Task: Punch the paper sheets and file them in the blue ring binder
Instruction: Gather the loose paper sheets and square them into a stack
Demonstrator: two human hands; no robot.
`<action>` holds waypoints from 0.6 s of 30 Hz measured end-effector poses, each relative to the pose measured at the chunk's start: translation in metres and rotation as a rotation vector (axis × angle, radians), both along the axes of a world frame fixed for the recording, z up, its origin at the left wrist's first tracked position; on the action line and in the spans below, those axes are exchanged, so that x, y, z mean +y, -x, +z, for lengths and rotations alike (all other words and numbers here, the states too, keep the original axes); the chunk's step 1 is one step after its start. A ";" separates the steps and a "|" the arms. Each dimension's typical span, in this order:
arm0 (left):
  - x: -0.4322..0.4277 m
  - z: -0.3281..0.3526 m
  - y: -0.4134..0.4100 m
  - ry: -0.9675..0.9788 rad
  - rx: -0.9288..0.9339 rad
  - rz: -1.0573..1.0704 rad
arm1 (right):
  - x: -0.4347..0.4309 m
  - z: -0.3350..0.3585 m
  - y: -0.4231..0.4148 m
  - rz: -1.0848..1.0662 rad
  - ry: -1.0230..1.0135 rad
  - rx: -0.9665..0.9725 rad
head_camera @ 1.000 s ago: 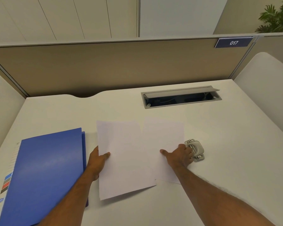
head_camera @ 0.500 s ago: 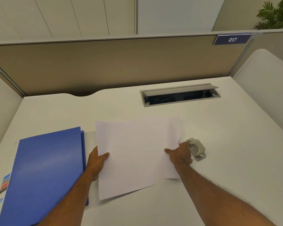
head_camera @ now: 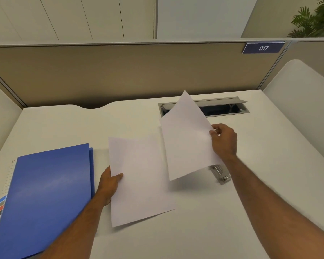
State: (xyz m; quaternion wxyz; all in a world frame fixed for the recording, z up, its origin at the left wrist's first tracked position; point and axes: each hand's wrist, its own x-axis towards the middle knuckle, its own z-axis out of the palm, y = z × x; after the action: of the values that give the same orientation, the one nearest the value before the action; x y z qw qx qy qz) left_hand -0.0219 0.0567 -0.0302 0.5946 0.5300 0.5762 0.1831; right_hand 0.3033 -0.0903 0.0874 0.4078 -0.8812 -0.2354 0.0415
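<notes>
White paper sheet (head_camera: 185,135) lifted clear of the tabletop (head_camera: 269,165), right hand (head_camera: 223,142) fingers clamped on its edge, above the hole punch (head_camera: 220,174). Left hand (head_camera: 108,184) fingers pinch a second sheet (head_camera: 140,176) left of the punch. Next: feed an edge into the punch.

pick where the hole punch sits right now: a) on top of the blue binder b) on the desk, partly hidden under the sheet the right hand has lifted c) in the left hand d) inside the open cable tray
b: the hole punch rests on the desk, part of it covered by the lifted sheet pinched in the right hand, far from the closed blue ring binder.
</notes>
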 end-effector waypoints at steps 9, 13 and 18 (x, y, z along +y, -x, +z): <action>-0.013 0.011 -0.013 0.059 -0.078 0.061 | -0.007 -0.066 0.051 0.087 -0.108 0.493; -0.019 0.015 -0.017 0.095 -0.150 0.098 | -0.002 -0.099 0.091 0.134 -0.023 0.510; -0.023 0.010 -0.013 0.053 -0.092 0.019 | 0.005 -0.118 0.114 0.211 0.112 0.477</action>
State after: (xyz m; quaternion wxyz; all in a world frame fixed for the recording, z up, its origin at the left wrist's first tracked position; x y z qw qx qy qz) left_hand -0.0085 0.0340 -0.0200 0.6324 0.4999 0.5578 0.1975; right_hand 0.1893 -0.0850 -0.0306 0.3956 -0.8383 -0.2204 0.3035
